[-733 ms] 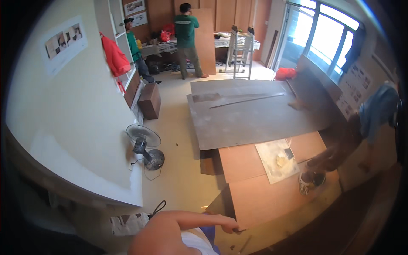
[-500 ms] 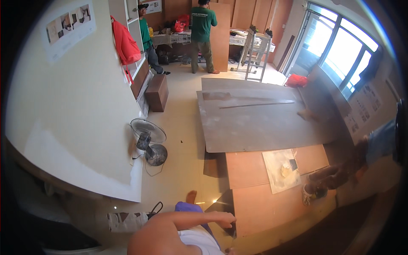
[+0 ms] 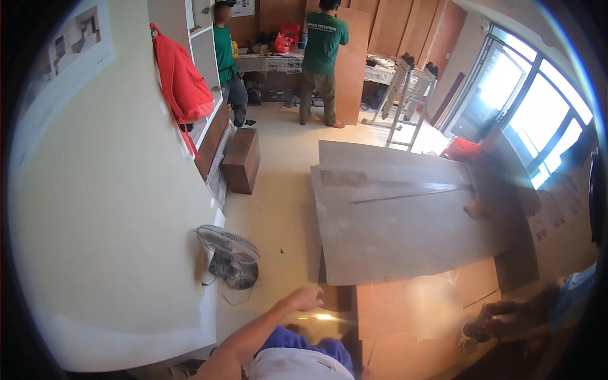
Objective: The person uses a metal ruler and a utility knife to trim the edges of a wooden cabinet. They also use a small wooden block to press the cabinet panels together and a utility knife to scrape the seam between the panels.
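Observation:
My left hand (image 3: 308,297) reaches out from the lower edge on a bare forearm. It hangs over the floor beside the near corner of a brown wood panel (image 3: 386,310). The fingers are curled and blurred. A thin bright strip (image 3: 323,316) shows just below the hand; whether the hand grips it is unclear. My blue shorts (image 3: 297,342) and white shirt show underneath. My right hand is out of the picture. At the lower right a co-worker's hand (image 3: 500,316) rests on the brown panel, beside a blue sleeve (image 3: 576,291).
A big grey board (image 3: 405,228) lies on the floor beyond the brown panels. A floor fan (image 3: 229,256) stands by the white wall (image 3: 114,209). Further off are a brown box (image 3: 241,158), a red backpack (image 3: 183,82), a stepladder (image 3: 405,95) and two people in green shirts (image 3: 323,44).
The view has swung toward the far end of the room. My left hand has drifted slightly up and to the left, staying near the panel's corner.

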A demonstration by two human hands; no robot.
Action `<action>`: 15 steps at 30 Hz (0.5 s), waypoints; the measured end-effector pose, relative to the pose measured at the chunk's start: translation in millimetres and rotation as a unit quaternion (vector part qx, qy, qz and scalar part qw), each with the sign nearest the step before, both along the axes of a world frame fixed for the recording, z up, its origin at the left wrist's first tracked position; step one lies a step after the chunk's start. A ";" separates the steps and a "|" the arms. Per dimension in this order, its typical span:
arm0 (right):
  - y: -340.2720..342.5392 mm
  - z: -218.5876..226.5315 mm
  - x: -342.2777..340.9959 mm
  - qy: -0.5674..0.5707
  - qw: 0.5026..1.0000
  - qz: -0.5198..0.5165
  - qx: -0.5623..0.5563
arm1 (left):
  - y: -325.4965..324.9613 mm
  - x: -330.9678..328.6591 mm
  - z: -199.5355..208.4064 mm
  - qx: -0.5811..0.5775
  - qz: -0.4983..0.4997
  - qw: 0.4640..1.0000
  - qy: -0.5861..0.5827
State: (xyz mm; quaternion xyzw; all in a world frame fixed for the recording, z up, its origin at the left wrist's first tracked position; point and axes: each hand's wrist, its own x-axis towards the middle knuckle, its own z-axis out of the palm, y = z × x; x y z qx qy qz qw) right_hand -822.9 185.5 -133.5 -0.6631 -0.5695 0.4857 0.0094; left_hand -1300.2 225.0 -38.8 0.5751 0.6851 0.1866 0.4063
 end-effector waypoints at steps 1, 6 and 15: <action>24.2 -12.1 -20.0 0.026 0.999 0.033 -0.009 | -6.0 -47.3 3.5 -0.022 0.070 0.997 0.021; 125.3 -28.0 -91.7 0.073 0.991 0.093 -0.057 | 1.0 -184.4 14.2 0.075 0.281 0.957 0.009; 317.7 -83.4 -304.5 -0.001 0.995 0.097 -0.031 | 32.0 -321.8 -46.7 -0.118 0.242 0.963 -0.030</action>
